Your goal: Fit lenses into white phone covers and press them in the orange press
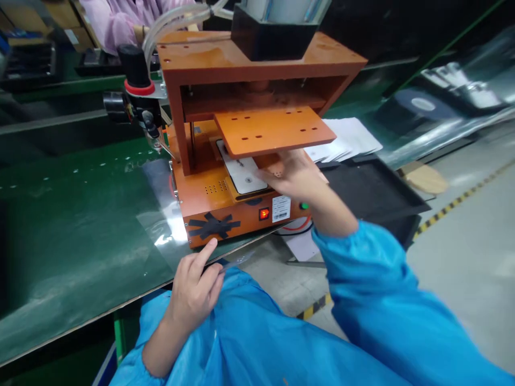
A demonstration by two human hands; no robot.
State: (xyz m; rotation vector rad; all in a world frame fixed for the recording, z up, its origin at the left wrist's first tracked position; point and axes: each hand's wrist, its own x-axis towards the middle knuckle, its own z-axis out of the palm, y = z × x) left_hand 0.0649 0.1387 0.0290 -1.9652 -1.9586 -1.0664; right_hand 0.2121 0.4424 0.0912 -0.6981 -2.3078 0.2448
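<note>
An orange press machine stands on the green bench. Under its raised orange plate, a white phone-shaped panel lies in the fixture. My right hand reaches in from the right, its thumb at the panel's right edge and its other fingers partly hidden below the plate. Near the bench's front edge, my left hand has its index finger extended and holds a thin clear film between thumb and fingers. A lit red switch is on the machine's front.
White sheets lie behind a black tray on the right. A regulator with a black knob is mounted at the machine's left. Across the bench is a person in a pink sleeve. Clear film lies left of the machine.
</note>
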